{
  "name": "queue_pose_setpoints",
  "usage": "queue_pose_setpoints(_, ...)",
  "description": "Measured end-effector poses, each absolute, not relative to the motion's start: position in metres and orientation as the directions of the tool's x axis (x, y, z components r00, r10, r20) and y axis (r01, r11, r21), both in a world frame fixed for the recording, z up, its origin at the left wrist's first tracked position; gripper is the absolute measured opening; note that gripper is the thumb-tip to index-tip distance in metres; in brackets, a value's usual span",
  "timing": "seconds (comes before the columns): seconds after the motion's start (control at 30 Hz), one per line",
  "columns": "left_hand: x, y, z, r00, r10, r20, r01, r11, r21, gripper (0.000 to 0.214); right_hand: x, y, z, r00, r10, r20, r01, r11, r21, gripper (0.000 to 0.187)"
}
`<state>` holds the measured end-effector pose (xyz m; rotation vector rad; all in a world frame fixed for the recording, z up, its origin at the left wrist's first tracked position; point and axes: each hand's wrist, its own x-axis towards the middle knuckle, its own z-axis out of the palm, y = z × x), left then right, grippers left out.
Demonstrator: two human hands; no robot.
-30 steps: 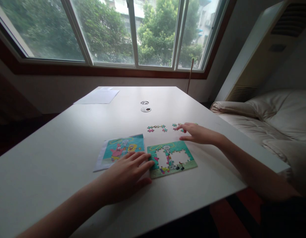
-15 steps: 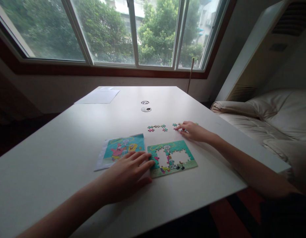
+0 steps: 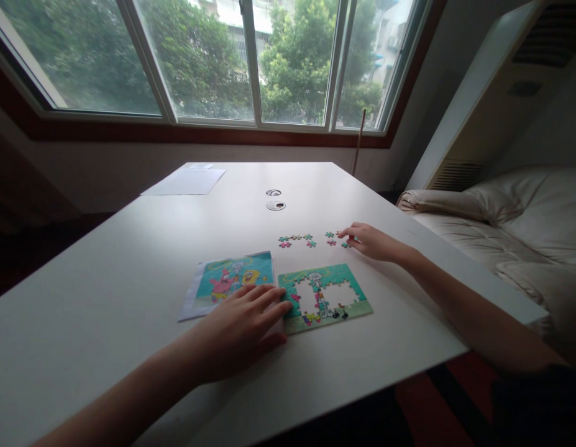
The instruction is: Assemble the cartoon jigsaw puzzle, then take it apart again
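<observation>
As the puzzle [image 3: 325, 297] is steadied at nine o'clock by the flat, open left hand [image 3: 238, 330], loose pieces [image 3: 332, 241] at one o'clock are touched by the right hand [image 3: 372, 242]; grasp unclear.

The left half of the surface [image 3: 105, 279] is bare from the near edge to the sheet of paper [image 3: 182, 182] at the far left, so a hand could pass there freely. The near middle is taken up. The left hand [image 3: 241, 329] lies flat over a corner of the picture card [image 3: 232, 279], fingertips at the left edge of the puzzle board [image 3: 325, 297]. Beyond the board runs a narrow bare strip, then two clusters of loose pieces [image 3: 294, 240]. The right hand [image 3: 369, 242] sits on the right cluster. Farther off, two round cable holes [image 3: 274, 205] break open surface. Right of the board a bare band reaches the edge, with the bed [image 3: 502, 217] past it.
</observation>
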<state>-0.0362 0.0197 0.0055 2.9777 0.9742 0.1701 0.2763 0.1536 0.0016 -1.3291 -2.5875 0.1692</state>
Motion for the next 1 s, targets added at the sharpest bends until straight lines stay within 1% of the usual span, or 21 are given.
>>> queue_pose_setpoints(0.17,-0.036,0.020,0.006,0.804,0.587,0.095,0.587,-0.809,0.032,0.033,0.270,0.150,0.000,-0.577,0.811,0.098,0.787,0.584,-0.198,0.031)
queue_pose_setpoints(0.27,-0.036,0.020,0.005,0.802,0.589,0.097,0.590,-0.807,0.028,0.033,0.263,0.148,-0.001,-0.575,0.810,0.113,0.787,0.585,-0.195,0.032)
queue_pose_setpoints(0.47,-0.036,0.020,0.004,0.805,0.585,0.101,0.585,-0.810,0.030,0.033,0.258,0.154,-0.004,-0.534,0.834,0.142,0.807,0.552,-0.208,0.021)
queue_pose_setpoints(0.73,-0.036,0.020,0.002,0.801,0.586,0.121,0.588,-0.808,0.025,0.033,0.258,0.162,0.002,-0.582,0.813,-0.019,0.776,0.549,-0.309,0.021)
queue_pose_setpoints(0.87,-0.036,0.020,0.002,0.803,0.580,0.132,0.583,-0.812,0.026,0.032,0.258,0.164,0.001,-0.610,0.791,-0.048,0.768,0.575,-0.282,0.026)
queue_pose_setpoints(1.0,-0.035,0.021,0.002,0.804,0.583,0.121,0.584,-0.811,0.025,0.032,0.258,0.167,0.002,-0.632,0.771,-0.076,0.761,0.599,-0.250,0.023)
